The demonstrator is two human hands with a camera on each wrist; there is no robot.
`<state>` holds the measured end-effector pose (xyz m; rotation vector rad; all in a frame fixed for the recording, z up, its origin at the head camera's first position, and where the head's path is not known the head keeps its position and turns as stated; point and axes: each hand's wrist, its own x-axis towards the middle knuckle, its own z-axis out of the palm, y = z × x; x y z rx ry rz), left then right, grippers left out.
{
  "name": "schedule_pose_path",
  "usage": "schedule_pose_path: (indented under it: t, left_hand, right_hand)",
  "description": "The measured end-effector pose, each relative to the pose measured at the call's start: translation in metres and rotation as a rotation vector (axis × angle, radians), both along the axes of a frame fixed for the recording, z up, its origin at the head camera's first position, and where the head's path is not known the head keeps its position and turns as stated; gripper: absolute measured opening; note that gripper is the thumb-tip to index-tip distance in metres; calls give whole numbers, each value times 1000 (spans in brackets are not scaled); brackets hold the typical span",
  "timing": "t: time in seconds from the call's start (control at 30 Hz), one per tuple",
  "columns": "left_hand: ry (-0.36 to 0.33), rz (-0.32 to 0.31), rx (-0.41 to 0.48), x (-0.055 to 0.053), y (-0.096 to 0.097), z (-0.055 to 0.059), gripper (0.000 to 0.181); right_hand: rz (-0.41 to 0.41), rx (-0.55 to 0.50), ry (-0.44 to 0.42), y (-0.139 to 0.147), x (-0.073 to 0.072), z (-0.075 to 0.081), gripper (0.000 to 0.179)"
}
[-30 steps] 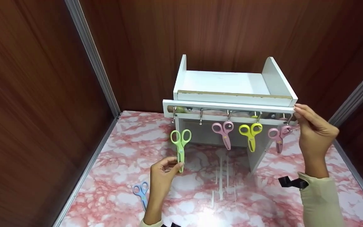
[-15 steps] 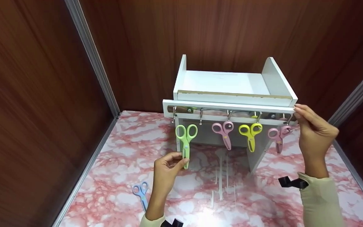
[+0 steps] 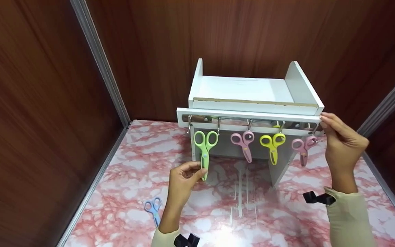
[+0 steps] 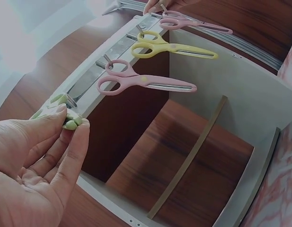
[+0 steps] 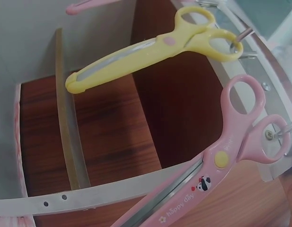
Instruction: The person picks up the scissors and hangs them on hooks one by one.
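Observation:
My left hand pinches green scissors by the blade end, handles up, their right loop overlapping the second hook in the head view. In the left wrist view the green handles sit right at that hook. My right hand holds the right end of the white hook rail between fingers and thumb. Pink scissors, yellow scissors and another pink pair hang by a loop from the other hooks. The leftmost hook bears nothing.
Behind the rail stands a white shelf unit with raised sides. Blue scissors lie on the red-and-white marbled table, left of my left forearm. Wood-grain panels with metal edge strips close in the back and sides.
My left hand has moved up and to the right with the green scissors, from below the leftmost hook to the second one. My right hand keeps its place on the rail.

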<state>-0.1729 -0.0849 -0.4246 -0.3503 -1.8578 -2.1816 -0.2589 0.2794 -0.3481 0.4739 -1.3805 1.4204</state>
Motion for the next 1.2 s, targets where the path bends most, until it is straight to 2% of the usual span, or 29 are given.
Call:
schedule_pose_path:
  t: [0.23,0.87,1.03,1.1,1.2]
  left_hand:
    - [11,-20,1,-3,1,0,16]
    - [2,-24,-24,-14,4,-4,17]
    - [-27,-60,10,-19,4,-8,21]
    - [-28,-78,36,-24,4,-16,26]
    - [-33,-98,48,-25,5,-18,32]
  right_hand:
    - [-2,4,-2,0,1,0,12]
    - [-14,20,-15,1,1,0,11]
    - [-19,26,-23,0,1,1,11]
    - [-21,30,-25,0,2,1,11]
    - [-22,33,-25,1,2,0,11]
